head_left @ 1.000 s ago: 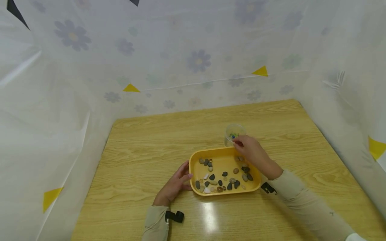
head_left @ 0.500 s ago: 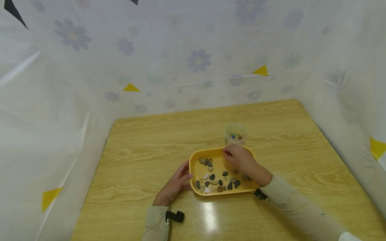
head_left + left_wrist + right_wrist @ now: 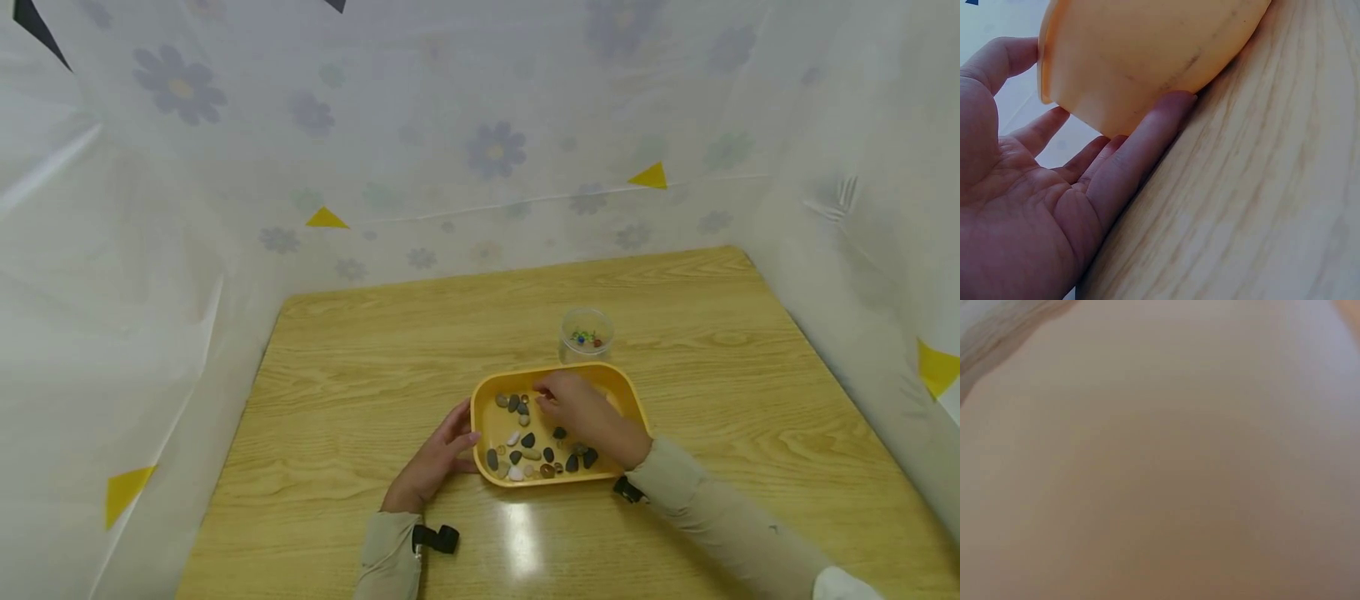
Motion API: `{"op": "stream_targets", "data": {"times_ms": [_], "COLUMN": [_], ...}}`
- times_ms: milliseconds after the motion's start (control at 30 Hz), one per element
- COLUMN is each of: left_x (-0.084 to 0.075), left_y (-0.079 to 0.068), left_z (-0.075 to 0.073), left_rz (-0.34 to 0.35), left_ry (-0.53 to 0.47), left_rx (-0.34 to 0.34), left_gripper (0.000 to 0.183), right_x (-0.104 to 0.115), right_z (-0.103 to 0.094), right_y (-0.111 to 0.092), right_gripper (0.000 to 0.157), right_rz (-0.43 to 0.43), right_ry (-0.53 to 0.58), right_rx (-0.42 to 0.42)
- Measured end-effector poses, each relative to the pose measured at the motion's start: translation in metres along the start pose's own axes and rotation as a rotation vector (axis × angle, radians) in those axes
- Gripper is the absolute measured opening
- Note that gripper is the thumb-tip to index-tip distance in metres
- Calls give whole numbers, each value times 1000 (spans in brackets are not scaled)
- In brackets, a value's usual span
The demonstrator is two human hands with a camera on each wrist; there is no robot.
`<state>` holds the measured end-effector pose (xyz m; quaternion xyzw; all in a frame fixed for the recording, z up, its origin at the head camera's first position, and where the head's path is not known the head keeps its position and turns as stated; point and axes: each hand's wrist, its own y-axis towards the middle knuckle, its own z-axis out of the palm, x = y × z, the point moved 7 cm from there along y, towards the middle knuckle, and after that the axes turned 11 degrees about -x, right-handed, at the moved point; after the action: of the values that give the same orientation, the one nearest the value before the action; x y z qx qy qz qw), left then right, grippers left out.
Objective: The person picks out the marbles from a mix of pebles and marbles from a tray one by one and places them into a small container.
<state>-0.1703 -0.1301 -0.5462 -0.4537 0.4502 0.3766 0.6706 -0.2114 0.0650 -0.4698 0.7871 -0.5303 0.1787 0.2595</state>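
Observation:
A yellow tray (image 3: 636, 392) rests on the wooden table with dark, grey, brown and white pebbles (image 3: 531, 454) scattered in it. My left hand (image 3: 435, 458) holds its left end, the thumb at the rim. In the left wrist view, fingers (image 3: 1147, 140) of that hand lie against the outer wall, low by the tabletop. Over the tray's far middle, my right hand (image 3: 581, 410) has bent fingers, with a small gap between thumb and index finger and nothing seen there. A small brown bead (image 3: 525, 400) lies just left of them. The right wrist view is only a blur.
Just behind the tray stands a clear plastic cup (image 3: 587, 329) with small green, blue and reddish beads at its bottom. White sheeting with flowers (image 3: 495, 152) surrounds the table (image 3: 360, 358) at the back and sides.
My right hand has moved from the cup's rim down and left over the tray. The reddish bead in the cup has come into sight. My left hand and the tray have stayed put.

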Motion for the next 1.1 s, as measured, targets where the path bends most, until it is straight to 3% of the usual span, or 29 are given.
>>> {"op": "stream_targets", "data": {"times_ms": [233,400,1100], "left_x": [1,0,0], "left_y": [1,1,0], "left_z": [0,0,-1], "left_rz": [0,-4,-3], "left_ry": [-1,1,-1], "left_rx": [3,3,8], "left_gripper": [57,58,59], "right_x": [3,7,9], "right_z": [17,25,31], "right_y": [4,6,8], "right_gripper": [15,12,9], "right_rz": [14,-24,0], "right_ry": [8,-24,-116], "right_rx": [55,47,31]}}
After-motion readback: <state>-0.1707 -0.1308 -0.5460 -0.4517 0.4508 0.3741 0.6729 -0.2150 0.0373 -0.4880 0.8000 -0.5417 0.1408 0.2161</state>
